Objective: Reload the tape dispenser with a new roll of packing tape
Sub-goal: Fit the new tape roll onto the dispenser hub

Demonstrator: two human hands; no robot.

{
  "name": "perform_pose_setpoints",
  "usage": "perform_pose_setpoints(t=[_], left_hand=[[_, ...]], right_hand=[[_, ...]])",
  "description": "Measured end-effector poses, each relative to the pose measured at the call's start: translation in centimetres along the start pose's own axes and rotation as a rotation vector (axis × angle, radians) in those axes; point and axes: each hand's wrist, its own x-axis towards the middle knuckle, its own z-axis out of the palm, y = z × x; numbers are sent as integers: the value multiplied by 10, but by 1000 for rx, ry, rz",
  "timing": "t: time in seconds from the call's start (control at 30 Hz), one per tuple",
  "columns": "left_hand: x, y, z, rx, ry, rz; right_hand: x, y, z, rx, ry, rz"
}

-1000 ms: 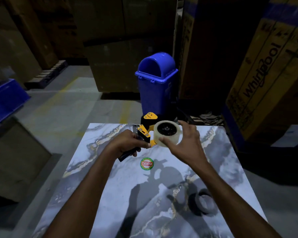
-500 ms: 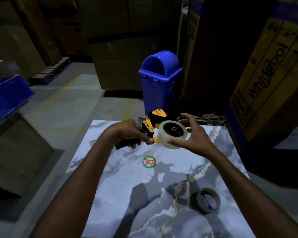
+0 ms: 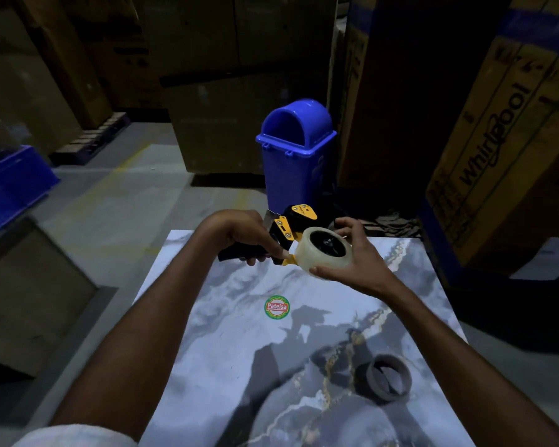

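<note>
Listing by size, we log cardboard cartons (image 3: 504,140), marbled desk (image 3: 226,350), blue bin (image 3: 296,156), empty tape core (image 3: 383,377) and round sticker (image 3: 277,307). Above the far edge our left hand (image 3: 239,235) grips the tape dispenser (image 3: 288,230); our right hand (image 3: 352,253) clasps the new roll (image 3: 323,253) on it.

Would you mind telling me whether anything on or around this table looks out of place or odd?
Only one thing: an empty tape core lies loose on the marble table, near its right side, presumably the spent roll. The new tape roll sits on the dispenser, held by both hands. Nothing looks spilled or damaged.
</note>
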Motion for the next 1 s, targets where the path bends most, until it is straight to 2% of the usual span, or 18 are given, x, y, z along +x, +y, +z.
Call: perform_pose_setpoints(t=[0.17, 0.33, 0.5, 0.6, 0.7, 0.77, 0.87, 1.0], left_hand=[[0, 9, -24, 197, -127, -18], [3, 16, -37, 243, -253, -110], [8, 25, -32, 268, -255, -148], [6, 29, -30, 269, -279, -166], [5, 32, -28, 280, -301, -158], [5, 34, -25, 294, -308, -135], [8, 33, -18, 386, -247, -93], [11, 32, -5, 632, -7, 67]], right_hand=[[-9, -1, 1, 146, -61, 59], [-14, 3, 7, 274, -106, 92], [-18, 2, 4, 89, -125, 16], [-21, -5, 6, -20, -79, -61], [-21, -11, 13, -15, -41, -29], [-21, -10, 16, 24, -49, 56], [-24, -8, 19, 85, -58, 127], [-31, -2, 28, 101, 63, 156]])
